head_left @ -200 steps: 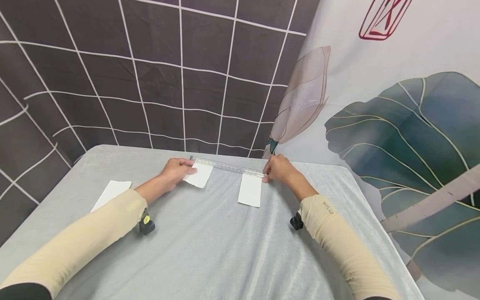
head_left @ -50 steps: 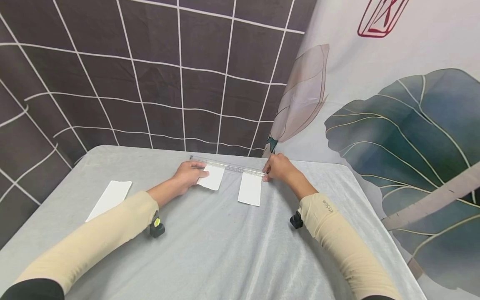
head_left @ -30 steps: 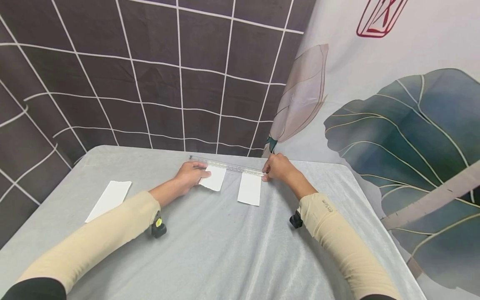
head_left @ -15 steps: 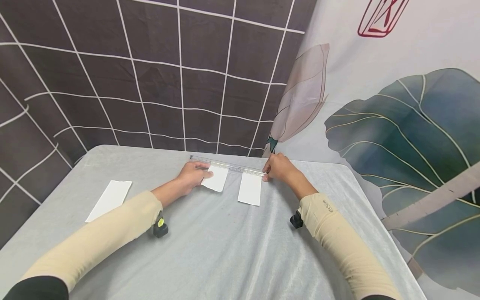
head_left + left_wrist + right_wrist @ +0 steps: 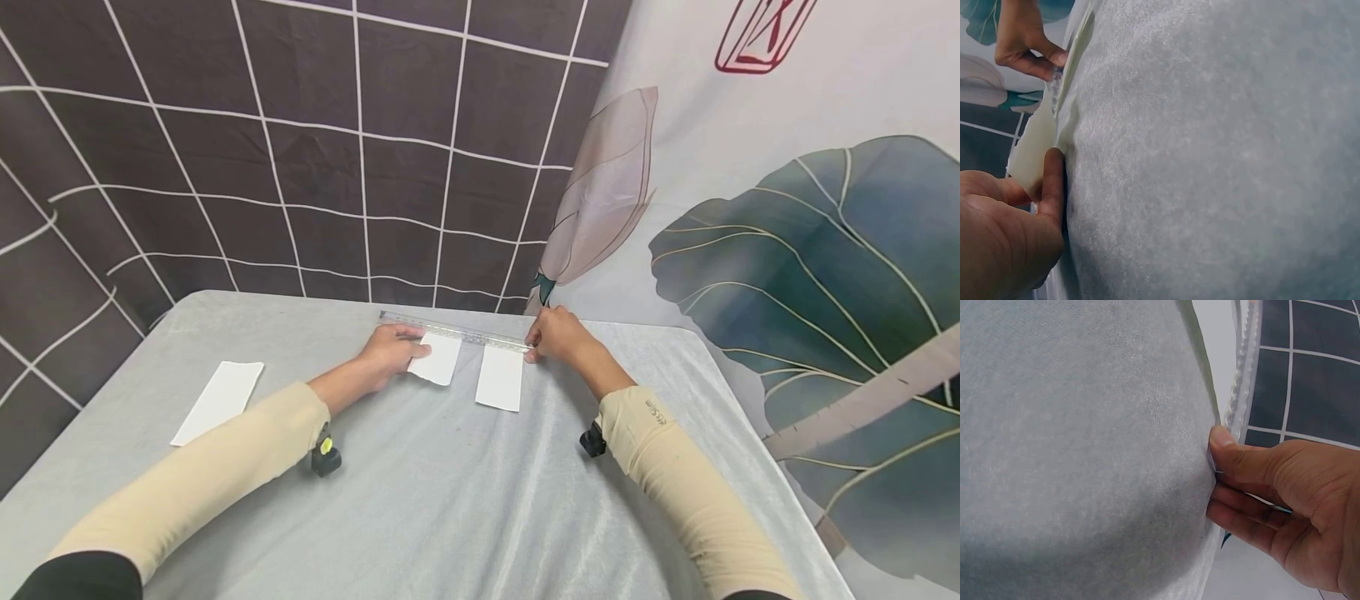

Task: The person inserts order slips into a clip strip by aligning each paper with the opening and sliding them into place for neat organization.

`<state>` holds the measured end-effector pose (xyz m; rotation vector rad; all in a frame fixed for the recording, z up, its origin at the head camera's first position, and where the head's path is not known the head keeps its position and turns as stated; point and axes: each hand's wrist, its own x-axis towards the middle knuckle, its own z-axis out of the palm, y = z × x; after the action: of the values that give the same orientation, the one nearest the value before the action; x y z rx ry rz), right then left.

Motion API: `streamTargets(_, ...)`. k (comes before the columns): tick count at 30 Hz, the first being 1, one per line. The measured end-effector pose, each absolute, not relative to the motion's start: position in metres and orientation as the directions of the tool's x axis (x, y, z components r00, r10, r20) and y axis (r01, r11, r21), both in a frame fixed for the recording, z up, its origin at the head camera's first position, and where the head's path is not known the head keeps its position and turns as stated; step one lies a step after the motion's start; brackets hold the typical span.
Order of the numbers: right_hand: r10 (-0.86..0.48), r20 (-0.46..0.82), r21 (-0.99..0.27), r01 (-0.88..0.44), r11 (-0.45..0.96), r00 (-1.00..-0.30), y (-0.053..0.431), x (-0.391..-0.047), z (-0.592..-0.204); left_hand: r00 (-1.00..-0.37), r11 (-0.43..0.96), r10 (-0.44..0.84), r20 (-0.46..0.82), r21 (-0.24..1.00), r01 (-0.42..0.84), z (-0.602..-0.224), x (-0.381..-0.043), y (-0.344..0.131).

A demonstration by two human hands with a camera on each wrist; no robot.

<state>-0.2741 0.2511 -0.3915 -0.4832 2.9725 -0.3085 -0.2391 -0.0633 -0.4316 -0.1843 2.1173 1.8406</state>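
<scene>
A clear, ruler-like plastic strip (image 5: 472, 337) lies along the far side of the table, its edge beaded in the right wrist view. My right hand (image 5: 561, 337) pinches its right end between thumb and fingers. With thumb and fingers, my left hand (image 5: 386, 354) pinches the left edge of a small white paper piece (image 5: 438, 362), whose top edge meets the strip. This piece (image 5: 1032, 153) has a ragged edge in the left wrist view. Just right of it, a second white paper piece (image 5: 498, 379) lies with its top edge at the strip, near my right fingers.
Another white sheet (image 5: 219, 402) lies on the left of the table, beside my left forearm. A grey cloth (image 5: 450, 500) covers the table. Dark gridded fabric (image 5: 315, 167) hangs behind it, and a leaf-patterned curtain (image 5: 750, 275) hangs at the right.
My left hand has moved the paper piece rightward along the strip, narrowing the gap to the second piece. The right hand, the strip and the second piece look unmoved.
</scene>
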Motion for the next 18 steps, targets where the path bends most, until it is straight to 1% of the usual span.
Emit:
streamTargets(11, -0.305, -0.097, -0.233, -0.277, 0.932, -0.947, 0.2496, -0.2732, -0.3910, -0.937, 0.184, 0.114, -0.330, 0.934, -0.306, -0.4313, -0.2395, -0.0622)
streamTargets(18, -0.309, -0.090, -0.235, -0.281, 0.930, -0.947, 0.2501, -0.2732, -0.3924, -0.935, 0.167, 0.122, -0.333, 0.935, -0.311, -0.4326, -0.2407, -0.0590)
